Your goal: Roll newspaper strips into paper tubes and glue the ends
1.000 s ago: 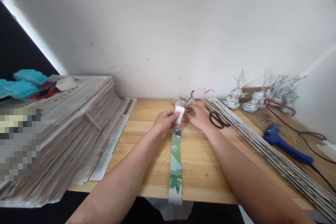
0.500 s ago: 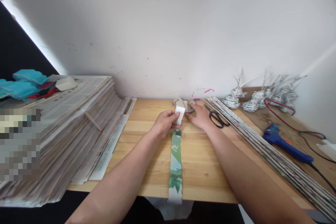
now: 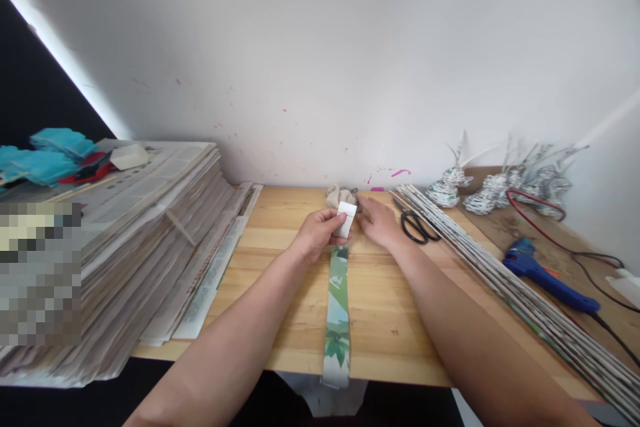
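My left hand [image 3: 320, 232] pinches the white folded upper end of a long paper strip [image 3: 337, 320] between thumb and fingers. The strip, printed with green leaves, runs down the wooden table toward me, and its lower end reaches the front edge. My right hand [image 3: 379, 221] rests just right of the folded end, fingers slightly bent and pointing left, with nothing visible in them. Beyond the fold lies a crumpled beige cloth [image 3: 336, 196], close to my right fingertips; whether they touch it is unclear. Black-handled scissors [image 3: 419, 227] lie right of that hand.
A tall newspaper stack [image 3: 165, 213] stands at left, with blue packets [image 3: 60, 147] on top. On the right lie thin rolled paper sticks [image 3: 480, 260] and a blue glue gun [image 3: 550, 280] with its cord. Woven paper figures [image 3: 445, 190] stand by the wall.
My right hand has drawn its fingers in and away from the cloth, which now shows left of them. My left hand keeps its pinch on the strip; the view has shifted slightly.
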Tool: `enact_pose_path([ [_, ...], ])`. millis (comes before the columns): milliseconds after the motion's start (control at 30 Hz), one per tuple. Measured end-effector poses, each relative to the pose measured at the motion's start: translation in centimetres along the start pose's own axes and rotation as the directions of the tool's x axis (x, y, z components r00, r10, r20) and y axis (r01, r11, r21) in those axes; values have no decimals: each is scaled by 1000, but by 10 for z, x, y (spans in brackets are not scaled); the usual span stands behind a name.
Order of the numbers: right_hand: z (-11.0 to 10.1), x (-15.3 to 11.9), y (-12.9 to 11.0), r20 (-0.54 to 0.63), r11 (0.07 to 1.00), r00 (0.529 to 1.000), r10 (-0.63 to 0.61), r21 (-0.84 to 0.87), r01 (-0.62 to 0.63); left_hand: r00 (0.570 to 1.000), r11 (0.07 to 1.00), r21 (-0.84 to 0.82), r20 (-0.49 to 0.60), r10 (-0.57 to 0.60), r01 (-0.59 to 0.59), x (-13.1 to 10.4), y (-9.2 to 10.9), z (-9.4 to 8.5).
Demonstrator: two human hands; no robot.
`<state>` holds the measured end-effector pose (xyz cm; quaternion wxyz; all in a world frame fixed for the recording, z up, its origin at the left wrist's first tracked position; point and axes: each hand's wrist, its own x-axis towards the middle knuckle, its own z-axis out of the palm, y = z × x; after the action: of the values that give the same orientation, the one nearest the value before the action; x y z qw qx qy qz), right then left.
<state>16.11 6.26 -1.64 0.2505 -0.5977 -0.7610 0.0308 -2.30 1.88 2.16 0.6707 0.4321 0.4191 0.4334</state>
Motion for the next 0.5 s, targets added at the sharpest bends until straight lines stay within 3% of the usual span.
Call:
enact_pose_path([
  [133,-4,0,-1,-191,996,980,55,80,-40,1000,999,-31,-14,-10,10,-1,0,1],
  [200,-9,-1,-4,-230,994,970,72,102,-50,1000,999,-48,-18,-11,10,-1,1,2],
  [333,-12,-4,-11,-239,998,971,4,59,10,1000,997,-81,-14,-8,7,-2,1,4],
  [500,-4,-3,-7,-105,998,994,-3,-58,-3,1000,996,-89,2,-11,11,-1,-2,4],
])
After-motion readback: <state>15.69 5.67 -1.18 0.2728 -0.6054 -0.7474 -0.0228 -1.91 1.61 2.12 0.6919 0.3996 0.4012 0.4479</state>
